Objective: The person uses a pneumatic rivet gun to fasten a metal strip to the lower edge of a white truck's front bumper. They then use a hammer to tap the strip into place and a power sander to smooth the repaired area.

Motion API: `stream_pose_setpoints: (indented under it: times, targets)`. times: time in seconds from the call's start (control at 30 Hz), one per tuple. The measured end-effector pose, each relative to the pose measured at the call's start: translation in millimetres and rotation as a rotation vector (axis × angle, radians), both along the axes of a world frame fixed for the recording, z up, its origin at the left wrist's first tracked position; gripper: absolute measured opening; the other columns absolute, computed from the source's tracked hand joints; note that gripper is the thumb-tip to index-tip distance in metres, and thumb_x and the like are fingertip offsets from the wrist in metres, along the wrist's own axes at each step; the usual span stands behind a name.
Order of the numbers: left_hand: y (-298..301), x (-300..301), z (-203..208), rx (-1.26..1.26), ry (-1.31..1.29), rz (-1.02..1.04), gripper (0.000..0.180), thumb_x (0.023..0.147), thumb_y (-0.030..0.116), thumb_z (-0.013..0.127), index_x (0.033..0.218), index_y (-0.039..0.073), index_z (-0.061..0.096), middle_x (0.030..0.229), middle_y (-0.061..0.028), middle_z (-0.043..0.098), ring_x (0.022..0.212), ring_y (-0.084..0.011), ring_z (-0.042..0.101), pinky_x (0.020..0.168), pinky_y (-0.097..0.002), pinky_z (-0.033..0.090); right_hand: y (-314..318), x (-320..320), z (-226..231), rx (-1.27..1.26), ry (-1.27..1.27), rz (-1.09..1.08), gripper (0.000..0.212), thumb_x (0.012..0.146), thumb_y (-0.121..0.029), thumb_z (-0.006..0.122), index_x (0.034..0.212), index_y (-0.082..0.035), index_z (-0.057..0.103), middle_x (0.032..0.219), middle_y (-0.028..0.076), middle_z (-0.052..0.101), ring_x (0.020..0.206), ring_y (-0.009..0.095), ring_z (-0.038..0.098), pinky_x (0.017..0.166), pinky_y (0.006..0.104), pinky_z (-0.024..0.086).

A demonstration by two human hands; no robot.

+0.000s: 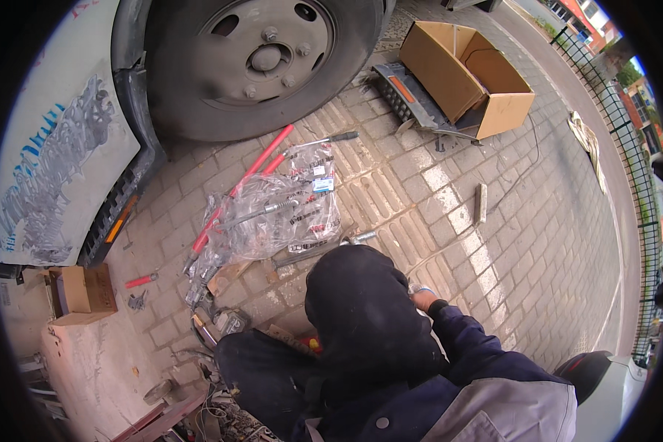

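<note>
My right hand (423, 298) is low beside my bent right knee (361, 302), at the end of a dark blue sleeve. The knee hides most of its fingers, and I cannot make out whether it holds anything. My left hand is not in view. Ahead of the knee, a shiny metal tool end (359, 238) pokes out on the paving. Farther off lies crumpled clear plastic wrapping (309, 217), with a metal cable-like part (261, 214) on it. A long red bar (261, 158) runs beside and partly under the plastic.
A big truck wheel (265, 59) stands at the far left-centre. An open cardboard box (449, 81) rests on a dark vehicle panel (409, 103). At left are a small carton (85, 295) and a short red-handled piece (141, 281). A wooden strip (481, 203) lies at right.
</note>
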State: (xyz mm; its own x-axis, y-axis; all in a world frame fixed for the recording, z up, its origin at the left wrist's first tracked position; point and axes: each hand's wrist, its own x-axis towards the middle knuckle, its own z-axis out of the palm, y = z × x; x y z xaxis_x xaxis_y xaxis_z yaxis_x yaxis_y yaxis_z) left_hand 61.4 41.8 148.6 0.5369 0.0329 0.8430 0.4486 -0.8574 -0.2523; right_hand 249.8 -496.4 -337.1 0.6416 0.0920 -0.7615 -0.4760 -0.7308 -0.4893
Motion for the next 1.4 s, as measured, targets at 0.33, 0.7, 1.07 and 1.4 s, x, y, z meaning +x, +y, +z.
stream_pose_setpoints:
  times: [0.33, 0.7, 1.07, 1.4]
  targets:
    - [-49, 187, -173, -0.714, 0.495, -0.546, 0.010, 0.094, 0.001, 0.073, 0.104, 0.001, 0.074, 0.130, -0.0141, 0.077, 0.112, -0.0373, 0.071, 0.099, -0.0483, 0.056, -2, 52, 62, -0.126, -0.188, 0.164, 0.033, 0.089, -0.032, 0.076, 0.105, -0.003, 0.081, 0.104, 0.027, 0.078, 0.099, 0.047, 0.074, 0.088, 0.0541, 0.057]
    - [21, 95, -212, -0.772, 0.536, -0.184, 0.008, 0.096, 0.001, 0.071, 0.102, 0.002, 0.076, 0.123, -0.0159, 0.079, 0.105, -0.0365, 0.072, 0.097, -0.0480, 0.057, -83, 159, -71, -0.769, -0.427, -0.392, 0.046, 0.089, -0.033, 0.081, 0.122, -0.002, 0.073, 0.124, 0.027, 0.075, 0.122, 0.046, 0.072, 0.105, 0.0509, 0.058]
    - [-47, 197, -255, -1.683, 0.811, -0.432, 0.053, 0.106, 0.029, 0.072, 0.146, -0.006, 0.066, 0.143, -0.0233, 0.074, 0.137, -0.0318, 0.069, 0.117, -0.0424, 0.052, 100, 113, 45, 0.419, -0.444, -0.163, 0.038, 0.100, -0.032, 0.076, 0.119, 0.001, 0.075, 0.119, 0.019, 0.077, 0.114, 0.024, 0.073, 0.097, 0.0417, 0.058]
    - [-129, 274, -304, -1.958, 0.673, -0.634, 0.053, 0.101, 0.028, 0.082, 0.139, -0.006, 0.068, 0.128, -0.0140, 0.079, 0.113, -0.0184, 0.073, 0.102, -0.0375, 0.058, 164, 152, 119, 0.780, -0.085, 0.037, 0.044, 0.110, -0.037, 0.069, 0.133, 0.000, 0.076, 0.131, 0.014, 0.078, 0.126, 0.024, 0.072, 0.105, 0.0400, 0.058]
